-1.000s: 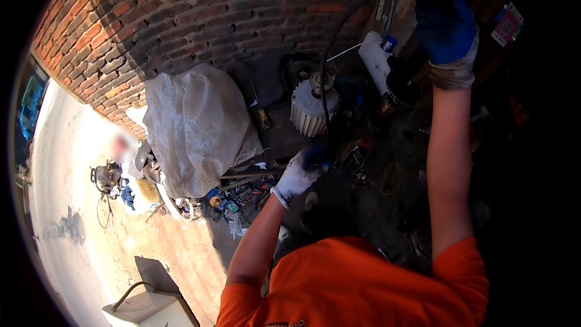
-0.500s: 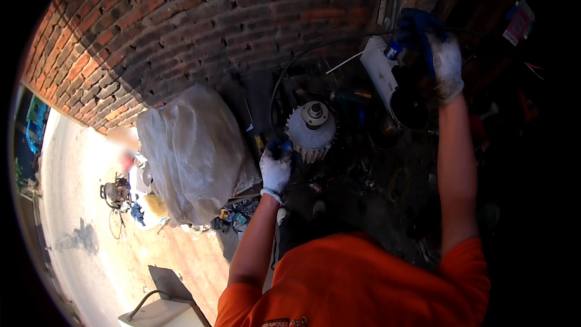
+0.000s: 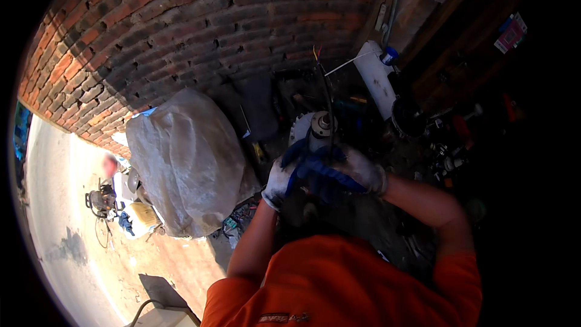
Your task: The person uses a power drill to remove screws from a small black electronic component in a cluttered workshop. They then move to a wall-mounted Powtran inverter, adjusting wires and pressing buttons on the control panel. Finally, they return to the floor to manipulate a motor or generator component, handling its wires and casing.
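Observation:
A thin black cable (image 3: 327, 94) rises from my gloved hands, its stripped end showing thin red and yellow wires (image 3: 316, 53). My right hand (image 3: 358, 169), in a white glove with blue palm and fingers, is closed around the cable. Right against it is my left hand (image 3: 283, 178) in a matching glove, fingers curled in at the same bundle; the overlap hides much of its grip. Just behind the hands stands a grey finned electric motor (image 3: 299, 127) with its round shaft end (image 3: 324, 122) upward, partly covered by them.
A clear plastic sheet (image 3: 187, 163) drapes over a bulky pile to the left. Beyond is a brick wall (image 3: 242, 30). A white panel (image 3: 374, 75) with a blue-capped container (image 3: 389, 56) stands back right, near a dark round tub (image 3: 407, 115). Tools and parts litter the shaded floor.
My right hand has come down from the upper right to meet my left hand in front of the motor. The cable, stretched between them before, now stands upright from the hands.

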